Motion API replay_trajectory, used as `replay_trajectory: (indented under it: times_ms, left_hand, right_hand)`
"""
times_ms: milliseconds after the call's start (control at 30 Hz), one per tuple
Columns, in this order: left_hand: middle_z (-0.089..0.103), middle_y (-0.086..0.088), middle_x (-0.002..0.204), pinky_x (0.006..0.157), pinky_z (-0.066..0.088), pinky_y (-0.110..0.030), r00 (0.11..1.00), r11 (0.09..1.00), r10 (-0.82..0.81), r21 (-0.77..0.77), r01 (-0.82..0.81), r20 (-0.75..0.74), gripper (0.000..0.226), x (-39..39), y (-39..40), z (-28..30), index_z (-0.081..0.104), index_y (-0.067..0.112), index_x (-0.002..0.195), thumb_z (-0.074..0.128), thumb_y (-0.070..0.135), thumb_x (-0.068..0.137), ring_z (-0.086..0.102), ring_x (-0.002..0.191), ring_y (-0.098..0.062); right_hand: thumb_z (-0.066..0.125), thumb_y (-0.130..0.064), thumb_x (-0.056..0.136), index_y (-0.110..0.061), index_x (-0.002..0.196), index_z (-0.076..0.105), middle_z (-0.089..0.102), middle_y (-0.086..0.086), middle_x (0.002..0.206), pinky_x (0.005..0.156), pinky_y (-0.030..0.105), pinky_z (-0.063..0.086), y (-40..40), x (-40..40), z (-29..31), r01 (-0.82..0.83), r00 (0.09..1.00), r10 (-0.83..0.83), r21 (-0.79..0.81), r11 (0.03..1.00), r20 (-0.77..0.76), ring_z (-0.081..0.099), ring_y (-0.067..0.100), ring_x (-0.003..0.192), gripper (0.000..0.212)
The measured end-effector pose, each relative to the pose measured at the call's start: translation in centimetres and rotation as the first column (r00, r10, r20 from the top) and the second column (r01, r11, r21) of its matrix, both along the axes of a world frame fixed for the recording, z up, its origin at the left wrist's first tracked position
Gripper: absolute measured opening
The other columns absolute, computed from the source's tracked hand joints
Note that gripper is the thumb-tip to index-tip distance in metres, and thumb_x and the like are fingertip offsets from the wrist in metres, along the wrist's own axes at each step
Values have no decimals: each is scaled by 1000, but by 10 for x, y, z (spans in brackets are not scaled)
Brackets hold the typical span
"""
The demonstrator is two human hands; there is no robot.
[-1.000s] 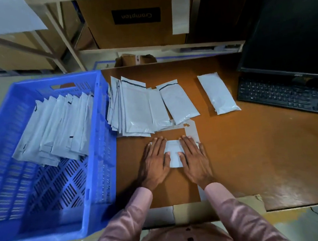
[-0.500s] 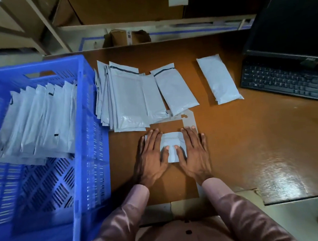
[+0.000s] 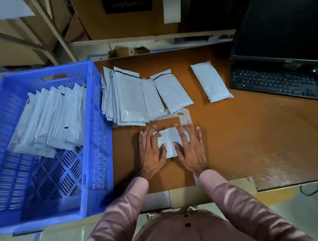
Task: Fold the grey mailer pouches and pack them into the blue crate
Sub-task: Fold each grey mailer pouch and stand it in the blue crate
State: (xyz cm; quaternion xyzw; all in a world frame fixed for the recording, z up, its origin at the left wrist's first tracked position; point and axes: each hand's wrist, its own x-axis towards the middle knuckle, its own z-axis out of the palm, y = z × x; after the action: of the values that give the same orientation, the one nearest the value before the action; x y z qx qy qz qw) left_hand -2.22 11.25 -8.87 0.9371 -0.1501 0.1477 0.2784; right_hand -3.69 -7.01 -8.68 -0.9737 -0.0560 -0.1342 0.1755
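Here the fold is in hand: left hand point(image 3: 151, 153) and right hand point(image 3: 190, 148) press flat, fingers straight, on a grey pouch point(image 3: 169, 142) on the table. Next, likely lifting it toward the blue crate point(image 3: 91, 144) at nine o'clock.

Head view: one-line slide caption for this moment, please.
Both hands, left hand and right hand, press a grey pouch flat on the brown table beside the blue crate.
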Motion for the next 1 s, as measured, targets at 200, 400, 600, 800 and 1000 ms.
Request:
replay_trajectory:
  times_ms: [200, 400, 600, 800, 1000]
  left_hand:
    - [44, -7, 161, 126, 21, -54, 982, 980, -63, 174, 94, -176, 57, 5, 3, -2, 45, 14, 154, 33, 34, 102, 34, 152, -24]
    - [33, -2, 167, 127, 17, -53, 969, 954, -71, 268, 135, -237, 61, 6, 2, -10, 34, 16, 161, 17, 37, 107, 22, 157, -19]
    - [25, -1, 170, 129, 11, -51, 964, 948, -53, 290, 130, -259, 64, 8, -1, -8, 25, 17, 164, 14, 48, 110, 16, 159, -17]
    - [21, -1, 171, 129, 10, -51, 957, 940, -56, 308, 146, -284, 66, 9, -1, -8, 22, 17, 165, 7, 50, 109, 15, 159, -18]
    - [15, 0, 173, 129, 9, -50, 955, 928, -66, 335, 166, -289, 64, 10, 0, -10, 18, 16, 165, 8, 46, 110, 9, 160, -15]
  right_hand:
    - [30, -47, 110, -21, 164, 24, 16, 0, 173, 129, 49, 8, -1, 4, -10, -49, 987, 47, -5, 999, -154, 7, 20, 160, 60]
    - [16, -49, 111, -24, 166, 17, 16, -3, 173, 128, 50, 15, -2, 4, -14, -74, 973, 55, -76, 994, -226, 9, 17, 160, 60]
    - [15, -53, 110, -22, 165, 20, 19, 0, 172, 128, 50, 15, -2, 6, -12, -75, 965, 54, -76, 994, -255, 13, 19, 160, 63]
    - [22, -50, 110, -23, 166, 16, 14, -2, 172, 129, 47, 14, -2, 9, -13, -76, 956, 49, -82, 994, -290, 7, 17, 160, 62]
    - [25, -47, 111, -23, 166, 14, 13, -2, 172, 130, 46, 11, -3, 11, -13, -94, 953, 60, -103, 990, -297, 3, 17, 160, 61]
